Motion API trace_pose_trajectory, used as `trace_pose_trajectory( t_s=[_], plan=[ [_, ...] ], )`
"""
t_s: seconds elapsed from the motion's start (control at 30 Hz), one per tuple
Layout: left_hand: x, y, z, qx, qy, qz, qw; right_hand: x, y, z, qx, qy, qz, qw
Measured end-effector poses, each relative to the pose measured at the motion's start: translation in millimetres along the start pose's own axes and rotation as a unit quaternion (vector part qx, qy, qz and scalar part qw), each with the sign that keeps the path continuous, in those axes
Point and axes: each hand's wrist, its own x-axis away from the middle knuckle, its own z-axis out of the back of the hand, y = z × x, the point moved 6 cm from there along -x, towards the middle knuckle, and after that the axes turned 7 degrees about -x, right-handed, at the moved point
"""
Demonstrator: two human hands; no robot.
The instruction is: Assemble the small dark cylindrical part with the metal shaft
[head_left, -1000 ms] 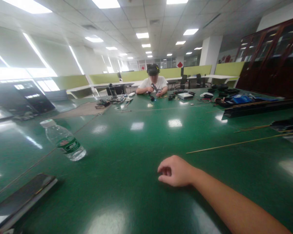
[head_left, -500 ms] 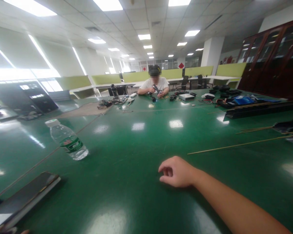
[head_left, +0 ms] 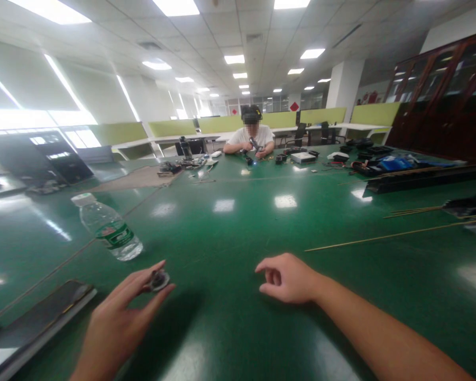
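My left hand point(head_left: 121, 312) is over the green table point(head_left: 206, 233), thumb and fingers closed around a small round dark object with a silvery rim point(head_left: 159, 280). Blur hides what kind of thing it is. My right hand point(head_left: 287, 278) rests on its side on the tabletop, fingers loosely curled and the index tip apart from the thumb. Nothing shows between them. A clear water bottle point(head_left: 111, 233) with a green label and white cap stands beyond my left hand.
A dark flat device point(head_left: 43, 317) lies at the lower left. Thin brass-coloured rods point(head_left: 365, 239) and black bars point(head_left: 424, 180) lie on the right. Across the table a person point(head_left: 250, 137) handles a small tool, among scattered electronics point(head_left: 301, 157).
My left hand has come into view from the lower left, carrying the small round object. My right hand has stayed almost still, its index finger slightly straighter.
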Motion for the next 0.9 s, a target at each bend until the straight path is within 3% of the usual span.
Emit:
trace_pose_trajectory(
  t_s=[0.13,0.23,0.33,0.47,0.57,0.9],
  plan=[
    [-48,52,-46.0,0.083,-0.057,-0.050,0.994,-2,4,3,0.008,0.031,-0.016,0.999],
    [-66,91,-80.7,0.157,-0.082,-0.088,0.980,-2,6,4,0.015,0.051,-0.022,0.998],
    [-59,111,-116.5,0.243,-0.124,-0.068,0.960,-2,7,6,0.024,0.070,-0.028,0.997],
    [-35,123,-150.4,0.362,-0.228,-0.006,0.904,-2,9,4,0.008,0.063,-0.028,0.998],
    [-27,128,-155.0,0.377,-0.278,-0.015,0.883,-2,9,1,-0.012,0.050,-0.024,0.998],
    [-33,124,-147.8,0.397,-0.253,-0.021,0.882,-1,5,0,-0.026,0.033,-0.026,0.999]
  ],
)
